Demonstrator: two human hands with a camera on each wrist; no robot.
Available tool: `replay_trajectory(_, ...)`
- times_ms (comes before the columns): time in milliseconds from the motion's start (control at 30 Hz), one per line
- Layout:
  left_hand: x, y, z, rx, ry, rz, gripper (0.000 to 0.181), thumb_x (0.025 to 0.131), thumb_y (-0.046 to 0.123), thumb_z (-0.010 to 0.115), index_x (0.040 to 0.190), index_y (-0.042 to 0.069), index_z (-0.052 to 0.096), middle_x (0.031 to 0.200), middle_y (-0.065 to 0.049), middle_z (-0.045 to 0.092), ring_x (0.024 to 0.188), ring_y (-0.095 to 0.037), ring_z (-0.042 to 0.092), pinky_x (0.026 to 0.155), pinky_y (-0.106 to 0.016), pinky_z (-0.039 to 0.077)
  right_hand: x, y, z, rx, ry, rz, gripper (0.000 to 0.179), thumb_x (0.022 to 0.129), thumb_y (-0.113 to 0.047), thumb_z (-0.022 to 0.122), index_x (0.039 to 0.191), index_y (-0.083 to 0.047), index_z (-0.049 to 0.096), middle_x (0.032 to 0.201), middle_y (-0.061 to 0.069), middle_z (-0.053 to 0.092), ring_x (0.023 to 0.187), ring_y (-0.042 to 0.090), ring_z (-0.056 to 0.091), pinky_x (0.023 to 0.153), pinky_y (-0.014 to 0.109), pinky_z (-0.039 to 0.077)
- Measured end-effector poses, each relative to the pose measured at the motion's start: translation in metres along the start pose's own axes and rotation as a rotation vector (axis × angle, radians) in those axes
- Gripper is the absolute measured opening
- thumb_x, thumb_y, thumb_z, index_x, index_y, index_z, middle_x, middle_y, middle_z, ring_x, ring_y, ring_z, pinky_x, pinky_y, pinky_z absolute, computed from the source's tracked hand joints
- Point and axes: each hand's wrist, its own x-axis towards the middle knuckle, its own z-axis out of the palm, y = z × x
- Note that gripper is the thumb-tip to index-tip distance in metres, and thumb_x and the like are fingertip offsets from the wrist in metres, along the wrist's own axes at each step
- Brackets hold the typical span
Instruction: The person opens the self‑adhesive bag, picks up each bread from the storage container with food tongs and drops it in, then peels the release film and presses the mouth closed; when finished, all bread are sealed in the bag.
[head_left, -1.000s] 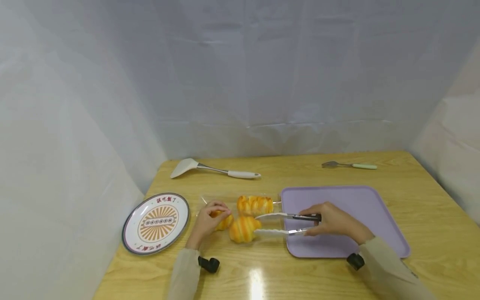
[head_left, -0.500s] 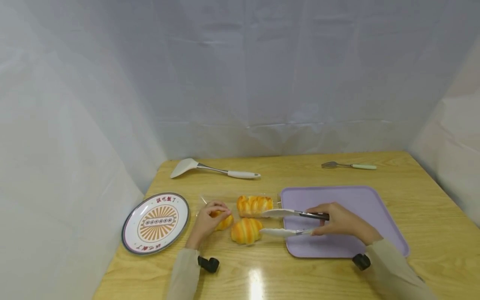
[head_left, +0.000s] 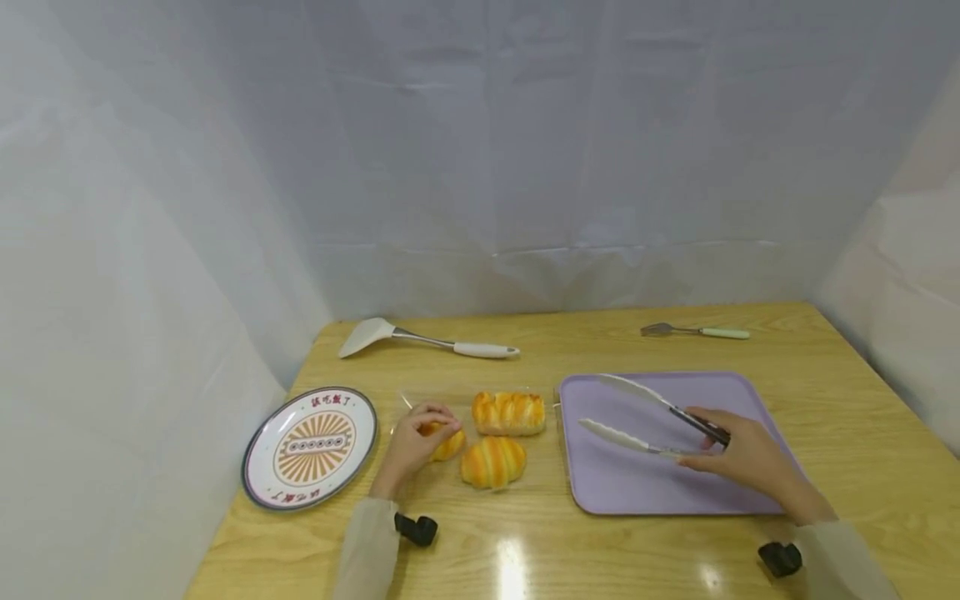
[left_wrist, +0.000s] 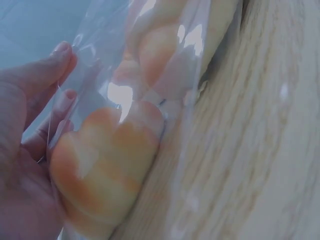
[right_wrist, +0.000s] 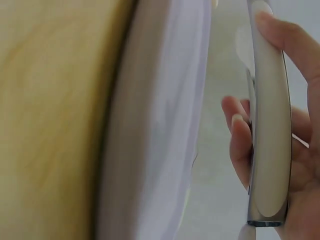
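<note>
A clear plastic bag (left_wrist: 192, 120) holding several golden bread rolls lies on the wooden table. My left hand (head_left: 412, 446) pinches the bag's upper film between thumb and fingers, over the left roll (head_left: 447, 447), which it partly hides. To its right are a round striped roll (head_left: 493, 462) and a longer ridged roll (head_left: 508, 414). My right hand (head_left: 750, 458) grips serving tongs (head_left: 618, 436) by their handles, thumb on one arm and fingers on the other. Nothing sits between the spread white tips, which hang above the lilac tray (head_left: 637, 498). The right wrist view shows the cream handle close up.
A white patterned plate (head_left: 258, 471) sits at the left edge of the table. Along the back lie a white turner (head_left: 486, 350) and a fork (head_left: 723, 333) with a pale green handle. White sheeting (head_left: 487, 167) hangs behind and at both sides.
My right hand has drawn the tongs off the round roll and rightward over the tray, their tips turned away from the bag. My left hand stays put.
</note>
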Motion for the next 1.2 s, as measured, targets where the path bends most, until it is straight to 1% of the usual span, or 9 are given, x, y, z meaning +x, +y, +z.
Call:
replay_trajectory(300, 0.0, -0.001, -0.004, 0.045, -0.007, 0.011, 0.01, 0.084, 0.016, 0.077, 0.09, 0.007, 0.077, 0.107, -0.007, 0.068, 0.108, -0.021, 0.058, 0.102, -0.035, 0.042, -0.027, 0.035, -0.026, -0.012, 0.102, 0.237, 0.097, 0.073, -0.044, 0.084, 0.141, 0.009, 0.04, 0.103, 0.027, 0.064, 0.094, 0.042, 0.058, 0.07, 0.044, 0.048)
replay_trajectory(467, 0.0, -0.003, -0.005, 0.042, -0.007, 0.018, 0.009, 0.083, 0.013, 0.076, 0.09, 0.006, 0.077, 0.107, -0.009, 0.068, 0.106, -0.017, 0.057, 0.102, -0.034, 0.041, -0.04, 0.061, -0.041, -0.009, 0.16, 0.324, 0.098, 0.076, -0.045, 0.081, 0.142, 0.012, 0.036, 0.101, 0.032, 0.066, 0.093, 0.049, 0.059, 0.065, 0.041, 0.046)
replay_trajectory(567, 0.0, -0.004, -0.006, 0.037, -0.006, 0.014, 0.009, 0.083, 0.012, 0.077, 0.09, 0.006, 0.077, 0.106, -0.009, 0.068, 0.104, -0.013, 0.057, 0.102, -0.032, 0.041, -0.048, 0.075, -0.049, -0.004, 0.167, 0.364, 0.099, 0.08, -0.045, 0.078, 0.142, 0.017, 0.031, 0.102, 0.037, 0.064, 0.094, 0.054, 0.058, 0.068, 0.051, 0.048)
replay_trajectory(633, 0.0, -0.005, -0.006, 0.03, -0.006, 0.004, 0.009, 0.083, 0.012, 0.077, 0.09, 0.006, 0.077, 0.106, -0.009, 0.068, 0.104, -0.012, 0.056, 0.102, -0.032, 0.041, -0.053, 0.083, -0.055, -0.01, 0.17, 0.382, 0.1, 0.081, -0.045, 0.076, 0.14, 0.02, 0.029, 0.099, 0.038, 0.064, 0.086, 0.05, 0.06, 0.067, 0.054, 0.048)
replay_trajectory(800, 0.0, -0.003, -0.006, 0.03, -0.01, -0.015, 0.011, 0.083, 0.014, 0.077, 0.09, 0.006, 0.077, 0.107, -0.008, 0.068, 0.106, -0.015, 0.057, 0.103, -0.033, 0.041, -0.062, 0.099, -0.062, -0.045, 0.205, 0.439, 0.082, 0.083, -0.047, 0.074, 0.126, 0.017, 0.044, 0.073, 0.018, 0.06, 0.064, 0.021, 0.051, 0.053, 0.031, 0.041)
replay_trajectory(867, 0.0, -0.003, -0.006, 0.036, -0.011, -0.015, 0.011, 0.083, 0.014, 0.077, 0.09, 0.006, 0.077, 0.107, -0.008, 0.068, 0.106, -0.016, 0.057, 0.103, -0.034, 0.041, -0.066, 0.105, -0.062, -0.062, 0.211, 0.471, 0.073, 0.084, -0.048, 0.073, 0.113, 0.014, 0.047, 0.071, 0.012, 0.053, 0.062, 0.02, 0.046, 0.053, 0.027, 0.035)
replay_trajectory(967, 0.001, -0.003, -0.006, 0.044, -0.01, -0.013, 0.01, 0.083, 0.014, 0.077, 0.089, 0.007, 0.077, 0.106, -0.007, 0.068, 0.107, -0.017, 0.058, 0.103, -0.034, 0.041, -0.069, 0.114, -0.066, -0.05, 0.171, 0.57, 0.088, 0.085, -0.053, 0.069, 0.128, 0.017, 0.04, 0.096, 0.035, 0.055, 0.079, 0.042, 0.052, 0.064, 0.045, 0.048)
replay_trajectory(1067, 0.001, -0.004, -0.006, 0.051, -0.01, 0.0, 0.01, 0.083, 0.015, 0.077, 0.089, 0.007, 0.077, 0.106, -0.007, 0.068, 0.106, -0.017, 0.058, 0.103, -0.033, 0.041, -0.071, 0.122, -0.068, 0.018, 0.133, 0.678, 0.106, 0.085, -0.056, 0.068, 0.142, 0.021, 0.02, 0.127, 0.05, 0.036, 0.105, 0.058, 0.044, 0.083, 0.062, 0.044)
replay_trajectory(1200, 0.001, -0.005, -0.006, 0.052, -0.01, 0.016, 0.01, 0.083, 0.015, 0.078, 0.089, 0.008, 0.077, 0.105, -0.007, 0.069, 0.106, -0.019, 0.058, 0.102, -0.031, 0.042, -0.076, 0.133, -0.07, 0.074, 0.135, 0.706, 0.101, 0.086, -0.053, 0.068, 0.139, 0.02, 0.025, 0.119, 0.047, 0.042, 0.097, 0.052, 0.05, 0.072, 0.048, 0.048)
